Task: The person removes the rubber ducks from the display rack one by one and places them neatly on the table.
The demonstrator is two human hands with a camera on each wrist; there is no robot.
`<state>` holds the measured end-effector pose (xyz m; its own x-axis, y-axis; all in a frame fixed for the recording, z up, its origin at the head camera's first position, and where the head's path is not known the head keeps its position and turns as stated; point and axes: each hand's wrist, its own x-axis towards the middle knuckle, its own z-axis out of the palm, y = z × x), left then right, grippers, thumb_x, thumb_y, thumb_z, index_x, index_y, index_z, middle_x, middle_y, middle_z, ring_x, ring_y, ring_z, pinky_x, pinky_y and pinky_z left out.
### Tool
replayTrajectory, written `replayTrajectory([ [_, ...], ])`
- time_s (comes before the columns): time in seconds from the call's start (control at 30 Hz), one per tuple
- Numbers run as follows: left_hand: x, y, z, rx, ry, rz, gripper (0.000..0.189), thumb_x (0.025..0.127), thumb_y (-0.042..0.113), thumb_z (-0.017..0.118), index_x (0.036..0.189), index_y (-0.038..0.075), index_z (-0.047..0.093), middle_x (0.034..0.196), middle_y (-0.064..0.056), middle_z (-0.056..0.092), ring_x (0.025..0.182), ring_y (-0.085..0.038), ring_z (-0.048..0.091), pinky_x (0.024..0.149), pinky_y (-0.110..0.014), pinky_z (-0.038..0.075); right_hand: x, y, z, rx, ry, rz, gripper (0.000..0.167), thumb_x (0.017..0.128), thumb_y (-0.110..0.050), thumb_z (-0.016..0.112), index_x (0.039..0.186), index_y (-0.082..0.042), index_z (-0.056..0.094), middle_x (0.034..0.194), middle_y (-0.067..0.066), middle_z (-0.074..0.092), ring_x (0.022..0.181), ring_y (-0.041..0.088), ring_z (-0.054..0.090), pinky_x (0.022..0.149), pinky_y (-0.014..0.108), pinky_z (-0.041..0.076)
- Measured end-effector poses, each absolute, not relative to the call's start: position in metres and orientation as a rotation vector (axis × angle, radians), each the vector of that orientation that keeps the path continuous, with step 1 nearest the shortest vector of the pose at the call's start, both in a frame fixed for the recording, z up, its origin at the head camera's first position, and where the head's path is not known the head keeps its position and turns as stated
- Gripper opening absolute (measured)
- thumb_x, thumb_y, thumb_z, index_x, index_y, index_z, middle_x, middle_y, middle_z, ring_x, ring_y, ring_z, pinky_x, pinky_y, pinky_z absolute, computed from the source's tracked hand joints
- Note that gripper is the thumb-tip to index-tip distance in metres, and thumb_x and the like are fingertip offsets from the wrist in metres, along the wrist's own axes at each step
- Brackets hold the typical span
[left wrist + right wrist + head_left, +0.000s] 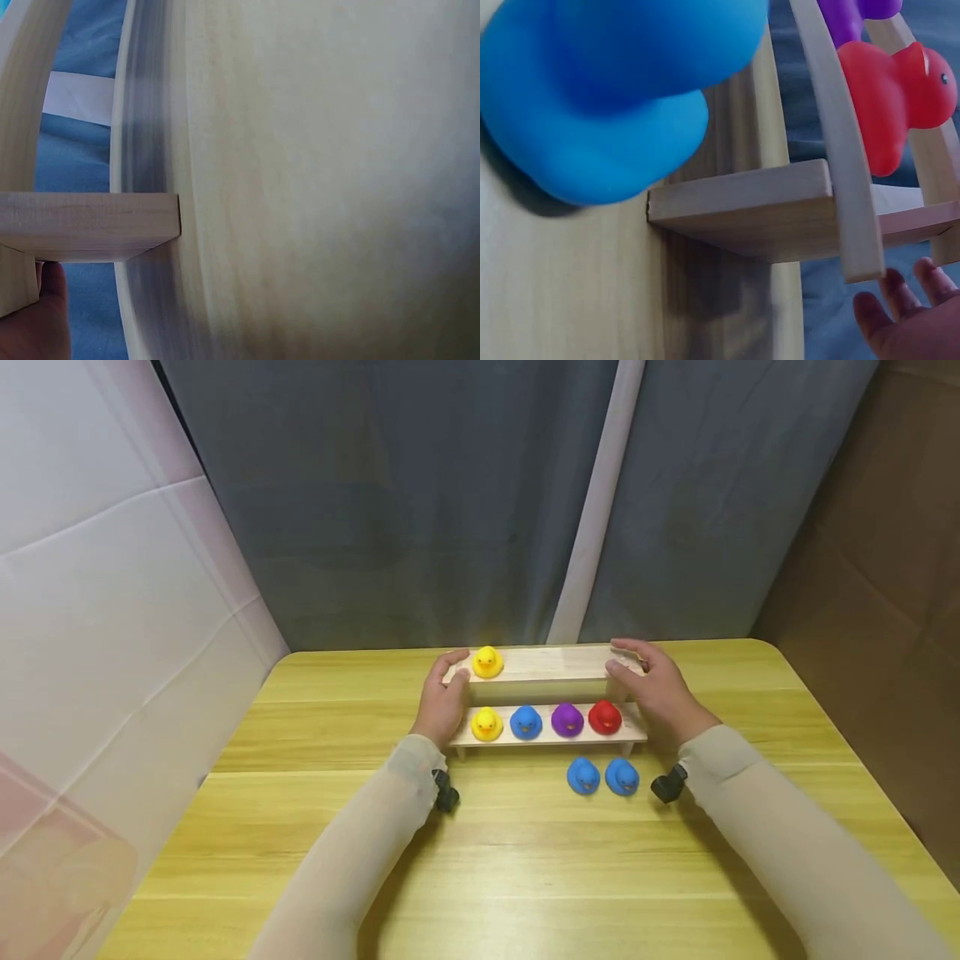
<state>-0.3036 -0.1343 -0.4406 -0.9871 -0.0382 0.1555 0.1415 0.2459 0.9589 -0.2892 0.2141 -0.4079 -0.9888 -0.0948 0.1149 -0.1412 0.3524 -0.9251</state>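
A two-tier wooden display stand (551,665) stands on the table between both hands. My left hand (441,700) grips the upper shelf's left end, thumb in front and fingers behind; the left wrist view shows part of that hand (37,322) past the wooden support. My right hand (663,689) holds the upper shelf's right end between thumb and index finger, its other fingers (900,296) loosely bent beside the wood. One yellow duck (487,662) sits on the upper shelf. Along the lower shelf are a yellow duck (487,724), a blue duck (526,722), a purple duck (567,720) and a red duck (604,717).
Two blue rubber ducks, a left one (582,776) and a right one (622,777), sit on the wooden table (510,860) before the stand's right half. A grey curtain (420,510) hangs behind; a white sheet (112,568) and a brown panel (885,568) flank the table.
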Motion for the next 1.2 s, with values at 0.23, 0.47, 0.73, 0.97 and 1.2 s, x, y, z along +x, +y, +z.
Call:
replayTrajectory([
  [0.23,-0.304,-0.135,-0.441,-0.106,-2.359,-1.833,0.04,0.108,0.026,0.048,0.147,0.022,0.057,0.16,-0.003,0.049,0.153,-0.025,0.038,0.129,-0.051,0.024,-0.294,0.211,-0.419,0.178,-2.477,1.904,0.053,0.105,-0.034,0.066,0.151,-0.01,0.055,0.163,0.011,0.042,0.152,0.031,0.034,0.128,0.051,0.024],
  [0.47,-0.303,-0.135,-0.44,-0.109,-2.344,-1.836,0.04,0.108,0.025,0.048,0.148,0.02,0.057,0.159,-0.003,0.049,0.152,-0.025,0.039,0.128,-0.05,0.025,-0.294,0.206,-0.426,0.159,-2.464,1.879,0.051,0.106,-0.035,0.064,0.151,-0.013,0.055,0.158,0.012,0.046,0.117,0.032,0.059,0.101,0.03,0.048],
  [0.73,-0.304,-0.135,-0.44,-0.113,-2.345,-1.835,0.041,0.108,0.024,0.048,0.148,0.018,0.057,0.159,-0.004,0.049,0.152,-0.025,0.039,0.128,-0.049,0.025,-0.297,0.203,-0.434,0.165,-2.422,1.81,0.046,0.107,-0.034,0.062,0.148,-0.013,0.059,0.158,0.009,0.049,0.119,0.022,0.055,0.101,0.027,0.045],
  [0.97,-0.303,-0.136,-0.436,-0.101,-2.383,-1.828,0.041,0.108,0.026,0.05,0.148,0.02,0.057,0.159,-0.003,0.049,0.153,-0.025,0.038,0.129,-0.049,0.024,-0.298,0.201,-0.439,0.175,-2.369,1.795,0.042,0.107,-0.027,0.061,0.146,-0.01,0.06,0.157,0.009,0.052,0.136,0.019,0.043,0.116,0.036,0.037],
  [1.2,-0.303,-0.14,-0.43,-0.136,-2.377,-1.831,0.039,0.107,0.021,0.054,0.145,0.015,0.06,0.156,-0.004,0.054,0.151,-0.024,0.04,0.128,-0.046,0.026,-0.297,0.198,-0.44,0.159,-2.314,1.812,0.039,0.106,-0.024,0.062,0.143,-0.009,0.063,0.151,0.009,0.055,0.114,0.011,0.052,0.103,0.021,0.04],
])
